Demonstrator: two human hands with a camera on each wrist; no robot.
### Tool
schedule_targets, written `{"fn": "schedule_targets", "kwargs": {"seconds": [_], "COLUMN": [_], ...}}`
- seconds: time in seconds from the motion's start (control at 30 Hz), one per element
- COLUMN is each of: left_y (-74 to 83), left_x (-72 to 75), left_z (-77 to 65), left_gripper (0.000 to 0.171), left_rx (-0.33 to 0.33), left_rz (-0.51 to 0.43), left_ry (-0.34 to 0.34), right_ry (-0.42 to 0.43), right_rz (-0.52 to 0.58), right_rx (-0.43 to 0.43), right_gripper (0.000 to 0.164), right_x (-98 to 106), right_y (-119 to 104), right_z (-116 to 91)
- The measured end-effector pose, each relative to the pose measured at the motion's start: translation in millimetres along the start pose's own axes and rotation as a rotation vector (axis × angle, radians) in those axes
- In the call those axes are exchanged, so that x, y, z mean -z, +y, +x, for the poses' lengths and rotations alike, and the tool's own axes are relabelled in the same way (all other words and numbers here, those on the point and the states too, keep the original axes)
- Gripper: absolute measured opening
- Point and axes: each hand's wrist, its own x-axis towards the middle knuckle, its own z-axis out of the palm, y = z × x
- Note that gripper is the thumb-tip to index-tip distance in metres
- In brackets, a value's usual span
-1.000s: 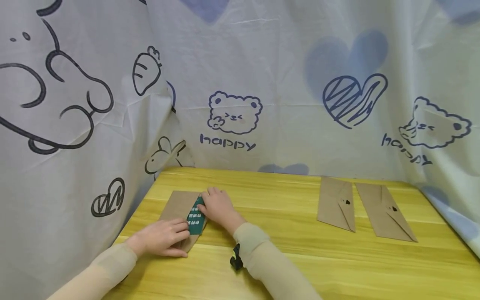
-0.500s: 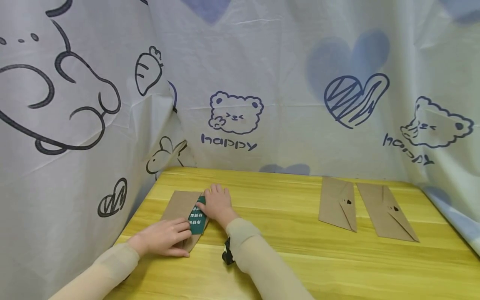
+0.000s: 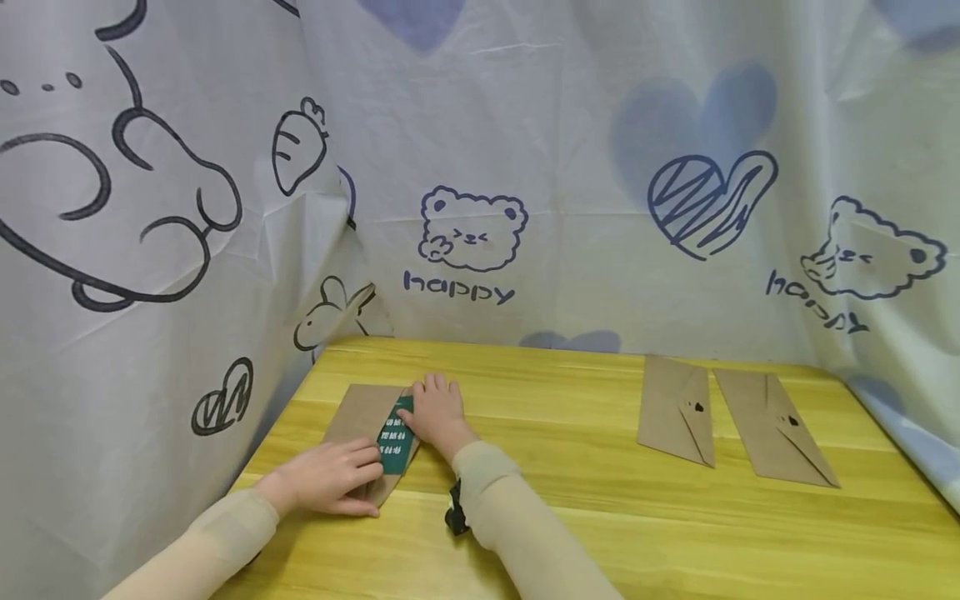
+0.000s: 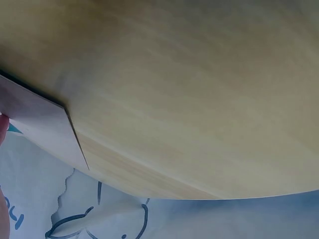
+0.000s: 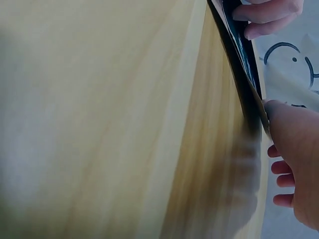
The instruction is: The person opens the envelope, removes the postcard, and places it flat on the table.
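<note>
In the head view, a brown kraft-paper envelope (image 3: 358, 407) lies on the left of the table, with a green card (image 3: 394, 442) printed in white partly inside its mouth. My left hand (image 3: 330, 475) grips the envelope's near side, its bent fingertips over the card's left edge and the thumb along the bottom. My right hand (image 3: 438, 410) lies at the far right side, thumb on the card and fingers extended forward past it. In the right wrist view, the right thumb (image 5: 279, 112) meets the edge of the flap (image 5: 251, 82). The card's left part is hidden in the envelope.
Two more brown envelopes, the nearer-in one (image 3: 673, 412) and the outer one (image 3: 776, 429), lie side by side at the table's right, each with a small black mark. The wood-grain table (image 3: 555, 467) meets a printed white curtain (image 3: 558, 250) at the back and sides.
Over the last second my right wrist and forearm have shifted left, while the fingers stay by the card. The left hand keeps its place on the envelope; the view has shifted slightly.
</note>
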Motion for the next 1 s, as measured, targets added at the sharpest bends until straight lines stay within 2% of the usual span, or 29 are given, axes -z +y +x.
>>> {"fn": "schedule_targets", "kwargs": {"seconds": [0.17,0.33,1.0], "left_y": [0.1,0.0,0.0], "left_x": [-0.1,-0.8,-2.5], "left_z": [0.1,-0.2,-1.8], "left_gripper": [0.039,0.039,0.037], "left_rx": [-0.002,-0.003,0.021], "left_rz": [-0.004,-0.008,-0.025], "left_ry": [0.010,0.010,0.003], "right_ry": [0.043,0.049,0.129], "right_rz": [-0.032,-0.059,-0.170], "right_rx": [0.021,0.035,0.112], "right_gripper": [0.062,0.062,0.060], "right_x": [-3.2,-5.5,2.4], "right_y": [2.7,6.1,33.6], "right_z": [0.9,2.4,-7.5]}}
